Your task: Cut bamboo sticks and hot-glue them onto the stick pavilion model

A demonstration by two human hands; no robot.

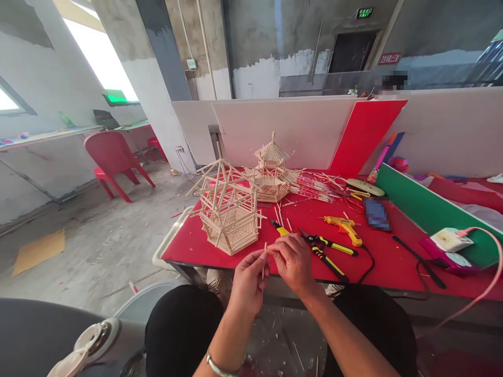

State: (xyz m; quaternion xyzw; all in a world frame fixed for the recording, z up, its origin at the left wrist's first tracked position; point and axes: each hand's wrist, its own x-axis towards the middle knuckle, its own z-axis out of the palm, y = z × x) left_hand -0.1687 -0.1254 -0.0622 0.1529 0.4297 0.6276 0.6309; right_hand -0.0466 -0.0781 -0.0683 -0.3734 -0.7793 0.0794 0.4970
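Observation:
Just off the table's front edge, my left hand [249, 277] pinches a short, thin wooden stick [264, 256] that stands nearly upright. My right hand [293, 262] is closed, its thumb and fingertips pressed together beside the stick's upper end; whatever they pinch is hidden. A wooden stick pavilion model [231, 230], with an open roof frame, stands ahead to the left. Behind it is a second stick pavilion [273, 154] with a filled-in roof. Black-and-yellow pliers [334, 262] lie near my right hand, with a yellow-handled cutter [281, 229] beyond it.
A yellow glue gun [343, 229] and a phone [377, 213] lie to the right on the red table [188, 243]. Bundled sticks [314, 187] lie behind. A white power adapter [451, 239] with a pink cable sits by the green board [436, 209]. A red chair [116, 154] stands left.

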